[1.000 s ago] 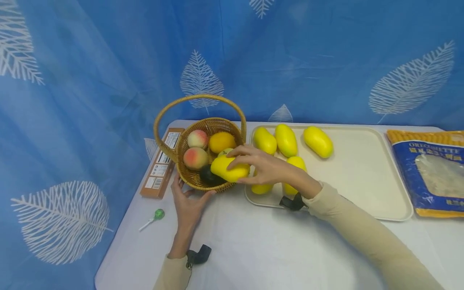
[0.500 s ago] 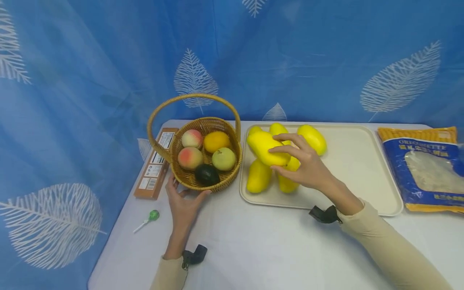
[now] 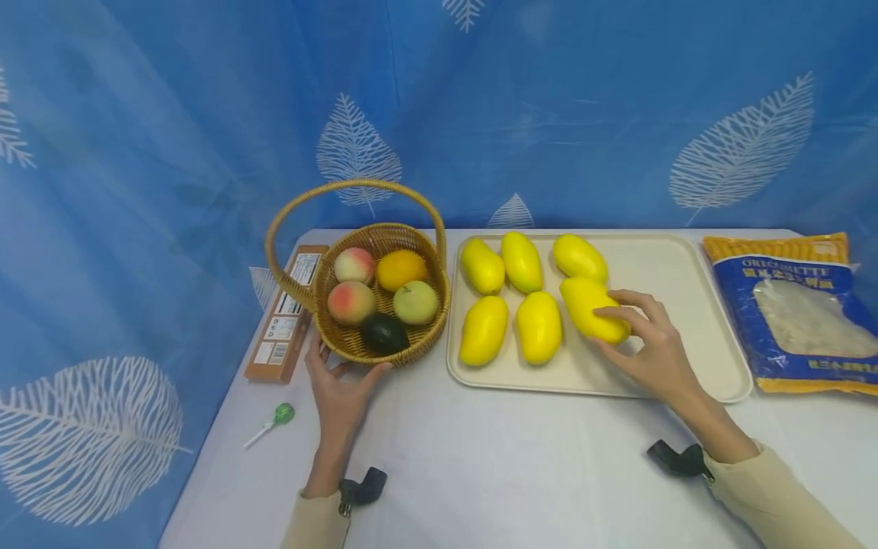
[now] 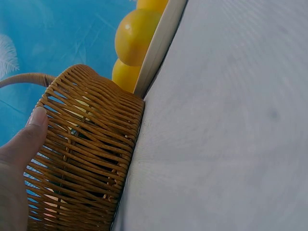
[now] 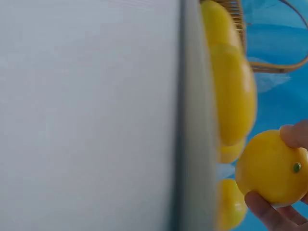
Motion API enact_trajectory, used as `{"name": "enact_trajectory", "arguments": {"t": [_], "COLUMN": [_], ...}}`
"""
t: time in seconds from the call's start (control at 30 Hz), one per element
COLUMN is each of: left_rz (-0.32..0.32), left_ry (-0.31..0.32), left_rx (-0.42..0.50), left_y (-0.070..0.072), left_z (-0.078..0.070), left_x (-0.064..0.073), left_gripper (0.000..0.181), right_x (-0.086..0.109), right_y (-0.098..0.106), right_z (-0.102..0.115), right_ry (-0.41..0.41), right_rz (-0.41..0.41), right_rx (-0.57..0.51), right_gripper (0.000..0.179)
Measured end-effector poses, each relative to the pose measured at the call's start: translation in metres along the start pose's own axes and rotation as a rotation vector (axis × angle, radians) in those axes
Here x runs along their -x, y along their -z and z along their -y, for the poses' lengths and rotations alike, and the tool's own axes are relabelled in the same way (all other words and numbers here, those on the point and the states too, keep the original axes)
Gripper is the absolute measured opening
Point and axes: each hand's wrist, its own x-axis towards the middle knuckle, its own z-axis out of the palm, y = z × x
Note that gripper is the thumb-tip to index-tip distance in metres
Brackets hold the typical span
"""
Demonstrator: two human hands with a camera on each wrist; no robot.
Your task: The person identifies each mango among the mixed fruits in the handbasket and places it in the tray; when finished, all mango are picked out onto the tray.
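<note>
My right hand [image 3: 652, 343] holds a yellow mango [image 3: 591, 309] over the cream tray [image 3: 672, 305], thumb on the near side and fingers on the far side. In the right wrist view the held mango [image 5: 269, 168] shows its green stem spot end-on. Several other mangoes [image 3: 538, 328] lie on the tray's left half in two rows. My left hand [image 3: 343, 396] grips the near wall of the wicker basket [image 3: 428, 343]; its thumb [image 4: 33, 130] lies against the weave below the rim. Inside the basket are two peaches [image 3: 350, 303], an orange-yellow fruit [image 3: 402, 270], a pale green round fruit [image 3: 415, 303] and an avocado [image 3: 384, 334].
A blue and yellow pasta bag [image 3: 796, 313] lies right of the tray. Left of the basket is a long brown box [image 3: 284, 328], partly behind it. A green lollipop [image 3: 283, 414] lies at the table's left. A blue leaf-print curtain [image 3: 583, 114] hangs behind the table.
My right hand has carried the mango from above the basket rightward to the tray's middle, beside the front row. The left hand stays on the basket. The head view has shifted slightly.
</note>
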Motion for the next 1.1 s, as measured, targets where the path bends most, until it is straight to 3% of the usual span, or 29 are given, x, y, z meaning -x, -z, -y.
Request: {"name": "enact_trajectory", "arguments": {"t": [0.17,0.43,1.1], "left_rz": [-0.01,-0.006,0.005], "left_ry": [-0.006,-0.021,-0.016], "left_rx": [-0.002,0.016,0.018], "left_y": [0.001,0.001,0.002], "left_z": [0.001,0.004,0.005], "left_x": [0.0,0.001,0.0], "left_gripper": [0.108,0.108,0.108], "right_x": [0.014,0.019,0.022], "right_y": [-0.004,-0.008,-0.013], "right_z": [-0.007,-0.011,-0.007], "right_ry": [-0.053,-0.13,-0.176], "right_rz": [0.023,0.047,0.111], "right_rx": [0.013,0.016,0.093], "right_gripper": [0.049,0.047,0.053]}}
